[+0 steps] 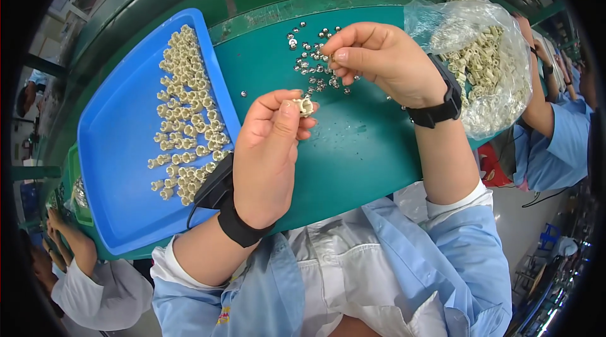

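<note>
My left hand pinches a small beige plastic part between thumb and fingers, its hollow end facing right. Above and to the right, my right hand has thumb and forefinger pressed together over the mat; whatever lies between the tips is too small to make out. Beneath and beside that hand, small round shiny metal pieces are scattered over the green mat. To the left, a blue tray holds many similar beige plastic parts, grouped along its right side.
A clear plastic bag full of beige parts stands at the mat's right. A raised green ledge runs along the back. Other people sit at both sides, one in a blue sleeve at right, another in a white sleeve at lower left.
</note>
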Motion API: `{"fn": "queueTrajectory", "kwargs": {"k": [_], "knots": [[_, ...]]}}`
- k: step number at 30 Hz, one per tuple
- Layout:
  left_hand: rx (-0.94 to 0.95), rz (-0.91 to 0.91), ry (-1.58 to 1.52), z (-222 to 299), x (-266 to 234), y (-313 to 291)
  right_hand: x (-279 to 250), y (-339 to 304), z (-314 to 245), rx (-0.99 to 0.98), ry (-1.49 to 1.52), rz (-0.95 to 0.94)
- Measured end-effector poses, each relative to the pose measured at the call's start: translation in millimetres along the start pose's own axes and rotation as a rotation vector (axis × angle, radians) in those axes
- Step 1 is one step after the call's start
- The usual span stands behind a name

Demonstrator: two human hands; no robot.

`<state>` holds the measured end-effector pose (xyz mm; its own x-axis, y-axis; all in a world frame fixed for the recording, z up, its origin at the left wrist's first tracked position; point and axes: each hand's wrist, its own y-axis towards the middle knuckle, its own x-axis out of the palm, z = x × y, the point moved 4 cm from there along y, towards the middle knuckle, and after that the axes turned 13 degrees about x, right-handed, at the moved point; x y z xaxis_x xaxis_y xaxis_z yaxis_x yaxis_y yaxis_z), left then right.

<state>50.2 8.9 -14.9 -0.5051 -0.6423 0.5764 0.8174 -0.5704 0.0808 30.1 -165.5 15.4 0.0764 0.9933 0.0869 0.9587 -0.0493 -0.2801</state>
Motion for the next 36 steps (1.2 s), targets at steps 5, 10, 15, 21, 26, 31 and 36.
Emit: {"fn": "queueTrajectory", "kwargs": {"k": [5, 10, 15, 21, 26, 31, 36], "knots": [[-0.016, -0.010, 0.021, 0, 1, 0, 4, -1, 3, -0.029, 0.148, -0.085], [-0.007, 0.017, -0.011, -2, -1, 1, 5, 4, 7, -0.009, 0.203, -0.161], [0.001, 0.021, -0.041, 0, -1, 2, 14, -3, 3, -0.001, 0.056, -0.126], [0.025, 0.030, -0.067, -4, -3, 3, 28, -7, 2, -0.046, -0.078, -0.115], [0.040, 0.046, -0.040, -4, -1, 3, 33, -9, 2, -0.031, -0.039, -0.157], [0.073, 0.043, 0.063, -5, -4, 3, 37, -8, 7, -0.068, -0.121, -0.122], [0.111, 0.044, 0.059, -4, -4, 2, 38, -5, 13, -0.080, -0.140, -0.116]]}}
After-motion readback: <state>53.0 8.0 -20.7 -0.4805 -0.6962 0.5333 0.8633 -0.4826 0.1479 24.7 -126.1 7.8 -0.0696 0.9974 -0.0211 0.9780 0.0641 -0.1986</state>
